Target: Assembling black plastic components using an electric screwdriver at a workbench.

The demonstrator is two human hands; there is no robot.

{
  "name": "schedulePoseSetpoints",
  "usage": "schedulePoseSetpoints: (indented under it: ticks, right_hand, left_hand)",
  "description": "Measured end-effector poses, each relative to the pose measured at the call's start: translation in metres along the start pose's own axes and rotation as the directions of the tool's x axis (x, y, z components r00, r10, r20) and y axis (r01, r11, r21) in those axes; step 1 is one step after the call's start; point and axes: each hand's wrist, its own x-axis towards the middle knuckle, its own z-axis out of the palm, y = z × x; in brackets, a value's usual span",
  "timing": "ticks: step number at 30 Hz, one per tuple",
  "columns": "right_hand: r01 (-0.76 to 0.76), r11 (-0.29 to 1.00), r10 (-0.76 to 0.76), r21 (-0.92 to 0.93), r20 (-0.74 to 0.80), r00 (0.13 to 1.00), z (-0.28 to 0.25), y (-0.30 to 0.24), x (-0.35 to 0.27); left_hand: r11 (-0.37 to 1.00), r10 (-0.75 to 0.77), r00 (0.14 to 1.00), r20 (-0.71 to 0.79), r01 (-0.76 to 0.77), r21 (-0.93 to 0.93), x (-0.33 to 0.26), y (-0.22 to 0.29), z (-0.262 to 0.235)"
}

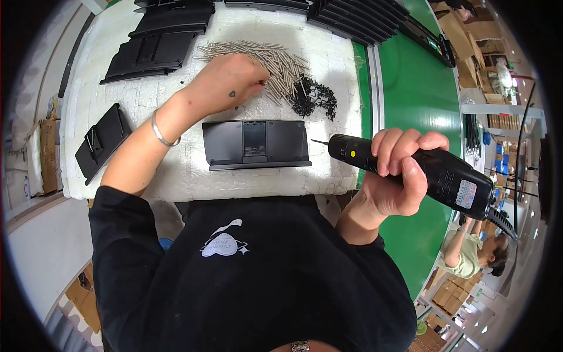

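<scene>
Screwdriver, big, black and run by a cord, is in the right hand, on the right side. The right arm bends up from the near side, and the hand stands by the right edge of the white pad. The grip is tight: the fingers curl over the far side of the tool, and the thumb presses on its near side. The thin tip points left and shows just beside the right edge of a black plate. That plate lies flat on the pad, near the middle, with its long lip on the near side.

The left arm reaches from the near left toward the far middle, with a shiny band on the wrist. The left hand is turned with its back up. Its fingers bend down at the heap of metal rods. The fingertips are hidden, so I cannot tell if they pinch a rod.

Just to the right of the rods is a little heap of black screws. More black plates sit at the far left, and a tilted black piece lies on the left. On the right is a green table.
</scene>
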Motion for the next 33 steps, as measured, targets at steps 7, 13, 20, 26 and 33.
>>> schedulePoseSetpoints:
  ticks: [7, 13, 20, 26, 33]
  right_hand:
    - [-0.013, 0.998, 0.009, 0.06, 0.068, 0.998, 0.003, 0.001, 0.001]
    - [-0.034, 0.986, 0.023, 0.162, 0.069, 0.997, 0.019, 0.008, 0.005]
    - [-0.161, 0.974, 0.148, 0.162, 0.088, 0.985, 0.043, 0.026, 0.009]
    - [-0.219, 0.962, 0.195, 0.165, 0.15, 0.969, 0.053, 0.037, 0.012]
    - [-0.224, 0.966, 0.191, 0.129, 0.227, 0.955, 0.058, 0.046, 0.015]
  left_hand:
    - [0.864, -0.34, 0.937, -0.08, 0.277, -0.419, -0.032, 0.042, -0.036]
    - [0.898, -0.335, 0.935, -0.119, 0.278, -0.342, -0.074, 0.06, -0.014]
    - [0.939, -0.303, 0.917, -0.26, 0.241, -0.247, -0.083, 0.063, 0.003]
    - [0.95, -0.281, 0.918, -0.279, 0.225, -0.216, -0.081, 0.066, 0.003]
    - [0.918, -0.363, 0.877, -0.316, 0.28, -0.28, -0.082, 0.071, 0.009]
